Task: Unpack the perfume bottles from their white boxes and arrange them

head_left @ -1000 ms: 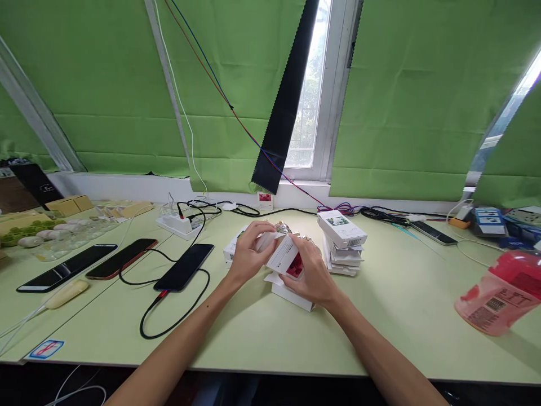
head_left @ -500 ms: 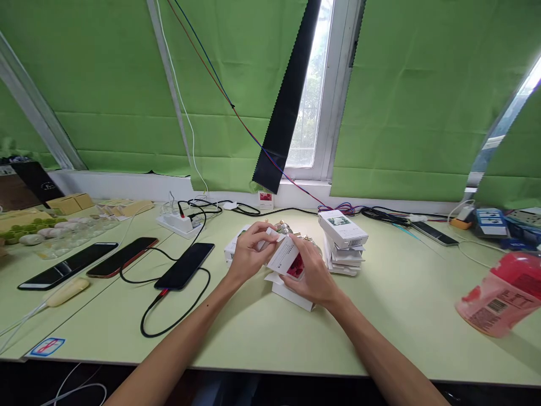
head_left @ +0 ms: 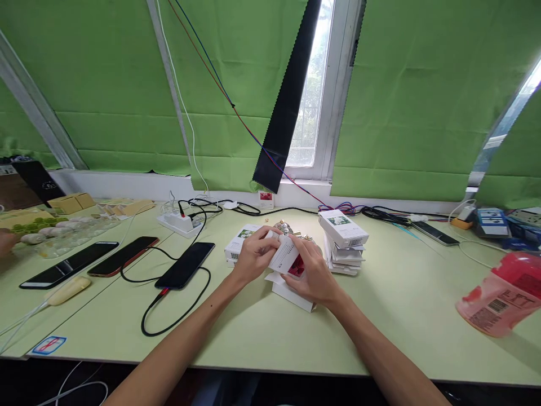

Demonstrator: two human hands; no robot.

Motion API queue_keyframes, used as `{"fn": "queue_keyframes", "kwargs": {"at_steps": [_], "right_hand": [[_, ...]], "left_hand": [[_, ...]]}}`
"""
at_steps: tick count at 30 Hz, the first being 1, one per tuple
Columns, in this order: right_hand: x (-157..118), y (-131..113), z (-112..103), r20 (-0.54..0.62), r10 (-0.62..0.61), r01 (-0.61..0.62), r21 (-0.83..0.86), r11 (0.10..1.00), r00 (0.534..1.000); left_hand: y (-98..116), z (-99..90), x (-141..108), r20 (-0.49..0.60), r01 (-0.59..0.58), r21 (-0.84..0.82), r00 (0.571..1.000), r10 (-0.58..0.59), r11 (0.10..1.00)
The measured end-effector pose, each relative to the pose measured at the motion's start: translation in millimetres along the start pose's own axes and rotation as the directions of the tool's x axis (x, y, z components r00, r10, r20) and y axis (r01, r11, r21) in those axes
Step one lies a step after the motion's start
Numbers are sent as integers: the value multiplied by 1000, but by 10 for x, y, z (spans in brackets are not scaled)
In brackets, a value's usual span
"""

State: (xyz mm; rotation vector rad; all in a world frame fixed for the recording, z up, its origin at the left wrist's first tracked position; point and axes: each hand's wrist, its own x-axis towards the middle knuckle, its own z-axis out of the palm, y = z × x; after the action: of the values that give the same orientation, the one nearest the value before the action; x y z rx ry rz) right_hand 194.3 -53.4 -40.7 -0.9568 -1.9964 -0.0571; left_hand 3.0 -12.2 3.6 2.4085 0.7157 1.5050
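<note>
Head view: both hands [head_left: 255, 256] [head_left: 315, 273] grip a white-and-red box [head_left: 284, 257], its printing too small to read.

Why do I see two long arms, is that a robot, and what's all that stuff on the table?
No robot here! These are a person's bare arms. One camera worn on their head looks forward and down, so you see roughly what they see. The left hand and right hand hold a small white box with a red picture on it. On the pale green table, a stack of white boxes stands to the right, and further right is a pink tub. Three dark phones lie on the left. Shiny things behind the hands are partly hidden, so I can't name them.
</note>
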Motion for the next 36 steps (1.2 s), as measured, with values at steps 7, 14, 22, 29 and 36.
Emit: {"fn": "queue_keyframes", "kwargs": {"at_steps": [7, 14, 22, 29, 36], "right_hand": [[3, 4, 13, -22, 6, -6, 25, 1000, 1000], [5, -3, 12, -30, -5, 6, 20, 1000, 1000], [4, -2, 4, -31, -5, 5, 12, 1000, 999], [5, -1, 11, -30, -10, 11, 20, 1000, 1000], [3, 1, 16, -34, -3, 4, 23, 1000, 999]], "left_hand": [[37, -1, 8, -133, 33, 21, 991, -30, 999], [52, -28, 6, -133, 44, -38, 990, -49, 998], [23, -35, 20, -103, 43, -47, 994, -48, 998], [-37, -115, 40, 65, 122, -161, 991, -113, 979], [-70, -136, 62, 90, 134, -196, 989, -118, 971]]}}
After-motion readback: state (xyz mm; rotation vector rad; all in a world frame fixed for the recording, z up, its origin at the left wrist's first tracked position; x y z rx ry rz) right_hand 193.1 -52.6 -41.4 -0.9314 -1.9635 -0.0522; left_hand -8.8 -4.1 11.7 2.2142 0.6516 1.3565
